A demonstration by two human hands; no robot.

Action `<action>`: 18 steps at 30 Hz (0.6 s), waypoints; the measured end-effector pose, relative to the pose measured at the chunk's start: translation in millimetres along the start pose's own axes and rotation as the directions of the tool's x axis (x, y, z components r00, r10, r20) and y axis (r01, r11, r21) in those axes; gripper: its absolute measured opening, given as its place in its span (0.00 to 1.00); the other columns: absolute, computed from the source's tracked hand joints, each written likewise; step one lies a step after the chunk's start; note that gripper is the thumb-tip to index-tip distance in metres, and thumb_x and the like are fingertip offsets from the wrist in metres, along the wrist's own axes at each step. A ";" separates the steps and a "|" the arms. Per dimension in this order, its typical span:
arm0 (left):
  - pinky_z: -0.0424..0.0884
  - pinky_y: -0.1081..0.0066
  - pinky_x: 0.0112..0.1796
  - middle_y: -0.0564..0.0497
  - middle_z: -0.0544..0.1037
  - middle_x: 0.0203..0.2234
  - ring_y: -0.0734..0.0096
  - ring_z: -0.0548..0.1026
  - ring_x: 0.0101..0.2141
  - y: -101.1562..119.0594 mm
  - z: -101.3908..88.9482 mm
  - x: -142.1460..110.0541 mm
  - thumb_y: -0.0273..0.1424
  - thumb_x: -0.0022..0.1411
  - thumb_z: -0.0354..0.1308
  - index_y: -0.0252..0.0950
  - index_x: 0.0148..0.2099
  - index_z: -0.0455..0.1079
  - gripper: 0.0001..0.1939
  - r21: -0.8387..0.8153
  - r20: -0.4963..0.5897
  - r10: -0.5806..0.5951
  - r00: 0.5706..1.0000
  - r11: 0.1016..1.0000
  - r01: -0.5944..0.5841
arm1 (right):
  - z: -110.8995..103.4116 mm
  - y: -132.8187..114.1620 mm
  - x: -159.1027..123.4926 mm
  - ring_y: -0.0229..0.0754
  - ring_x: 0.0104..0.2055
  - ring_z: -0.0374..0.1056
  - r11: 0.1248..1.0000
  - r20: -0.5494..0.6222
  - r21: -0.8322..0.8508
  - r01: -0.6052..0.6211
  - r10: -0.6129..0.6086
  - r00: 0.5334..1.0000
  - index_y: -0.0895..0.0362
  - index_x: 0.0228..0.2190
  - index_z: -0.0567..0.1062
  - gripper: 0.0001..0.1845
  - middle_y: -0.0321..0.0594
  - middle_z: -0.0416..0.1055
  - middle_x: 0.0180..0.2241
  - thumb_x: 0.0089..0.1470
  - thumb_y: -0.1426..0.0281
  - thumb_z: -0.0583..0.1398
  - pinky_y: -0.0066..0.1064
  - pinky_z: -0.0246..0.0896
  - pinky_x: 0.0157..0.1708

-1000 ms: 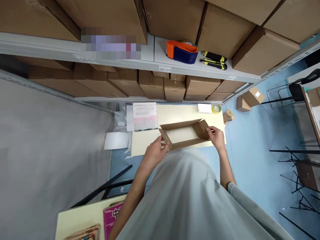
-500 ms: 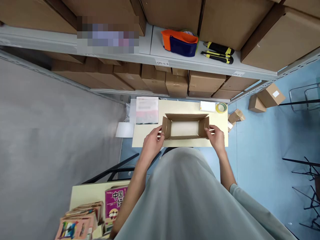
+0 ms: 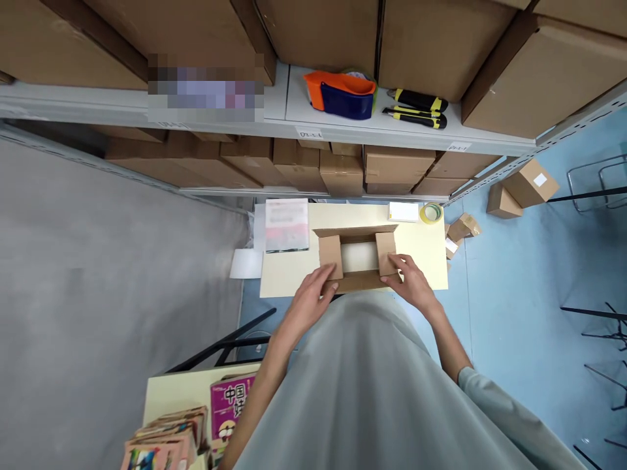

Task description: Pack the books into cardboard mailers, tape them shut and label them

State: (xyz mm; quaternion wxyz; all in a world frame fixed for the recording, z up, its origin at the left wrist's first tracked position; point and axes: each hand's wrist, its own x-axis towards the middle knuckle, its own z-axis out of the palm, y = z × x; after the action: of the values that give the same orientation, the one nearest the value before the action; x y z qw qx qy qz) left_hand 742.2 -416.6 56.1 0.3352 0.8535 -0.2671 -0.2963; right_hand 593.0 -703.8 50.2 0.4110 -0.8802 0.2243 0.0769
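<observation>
An open cardboard box (image 3: 360, 282) stands at the front of the cream table (image 3: 279, 282). Both short end flaps are folded inward over its opening, and a pale surface shows between them. My left hand (image 3: 309, 299) grips the near left corner, fingers on the left flap (image 3: 330, 254) and thumb by the near long flap. At the near right corner, my right hand (image 3: 412, 285) has its fingers on the right flap (image 3: 385, 245) and its thumb at the near edge. The far long flap (image 3: 355, 232) leans outward.
Behind the box lie a plastic-wrapped booklet (image 3: 287, 225), a small white box (image 3: 403, 211) and a tape roll (image 3: 432, 213). Above, a shelf (image 3: 337, 136) carries cartons, an orange-and-blue tape dispenser (image 3: 343, 96) and box cutters (image 3: 416, 117). Magazines (image 3: 164, 434) sit on another table at lower left.
The two short end flaps have gone from upright to folded inward. The long flaps now spread outward. Both hands have moved nearer to each other and toward me.
</observation>
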 end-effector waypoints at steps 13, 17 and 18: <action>0.79 0.51 0.57 0.37 0.80 0.59 0.50 0.82 0.52 -25.2 2.1 24.8 0.44 0.76 0.57 0.39 0.82 0.52 0.40 0.063 -0.161 -0.082 0.984 0.994 0.093 | -14.6 9.9 21.3 0.49 0.42 0.83 0.998 0.065 -0.064 0.015 -0.011 0.998 0.50 0.62 0.77 0.21 0.43 0.83 0.50 0.70 0.62 0.63 0.45 0.79 0.51; 0.81 0.50 0.53 0.27 0.61 0.74 0.45 0.81 0.58 -31.8 -3.8 47.1 0.42 0.70 0.65 0.38 0.85 0.26 0.60 0.072 -0.195 -0.070 0.978 0.994 0.085 | -19.2 6.7 47.8 0.48 0.39 0.81 0.992 -0.058 -0.125 -0.018 0.011 0.998 0.49 0.76 0.59 0.43 0.49 0.76 0.58 0.65 0.64 0.66 0.43 0.79 0.45; 0.80 0.49 0.55 0.27 0.56 0.77 0.43 0.78 0.61 -32.1 -7.2 50.8 0.41 0.68 0.67 0.40 0.85 0.26 0.62 0.088 -0.189 -0.032 0.982 0.995 0.050 | -20.6 5.9 52.7 0.50 0.41 0.81 0.988 -0.080 -0.153 -0.005 -0.007 0.997 0.48 0.77 0.57 0.46 0.51 0.73 0.62 0.64 0.65 0.66 0.44 0.79 0.44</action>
State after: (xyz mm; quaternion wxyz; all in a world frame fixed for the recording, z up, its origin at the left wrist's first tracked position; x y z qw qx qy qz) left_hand 790.0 -426.6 20.4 0.3127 0.8975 -0.2303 -0.2091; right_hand 636.0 -740.2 42.7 0.3330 -0.9117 0.2335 0.0584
